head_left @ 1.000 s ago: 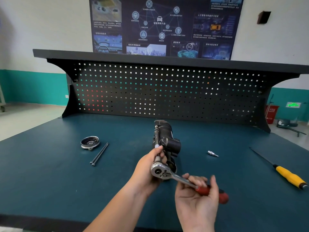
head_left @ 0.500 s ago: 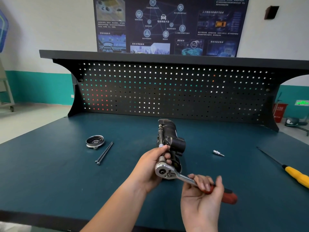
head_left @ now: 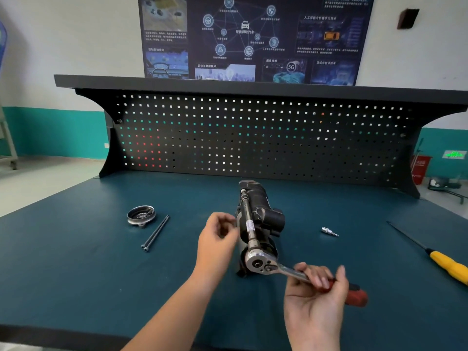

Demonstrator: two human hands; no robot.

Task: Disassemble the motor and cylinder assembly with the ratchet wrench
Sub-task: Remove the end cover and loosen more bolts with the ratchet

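Note:
The black motor and cylinder assembly (head_left: 263, 211) lies on the dark blue bench, pointing away from me. A ratchet wrench (head_left: 260, 263) with a long extension bar (head_left: 247, 214) runs along its left side, socket end at the far end. My right hand (head_left: 316, 297) grips the wrench's red handle. My left hand (head_left: 217, 239) hovers just left of the assembly, fingers loosely curled and holding nothing; whether it touches the assembly is unclear.
A round metal end cap (head_left: 141, 215) and two long black bolts (head_left: 155, 233) lie to the left. A small silver bit (head_left: 328, 231) rests right of the assembly. A yellow-handled screwdriver (head_left: 445, 266) lies at the far right. The pegboard (head_left: 253, 138) stands behind.
My left hand let go of the extension bar near the ratchet head and drew back to the left. My right hand still holds the handle.

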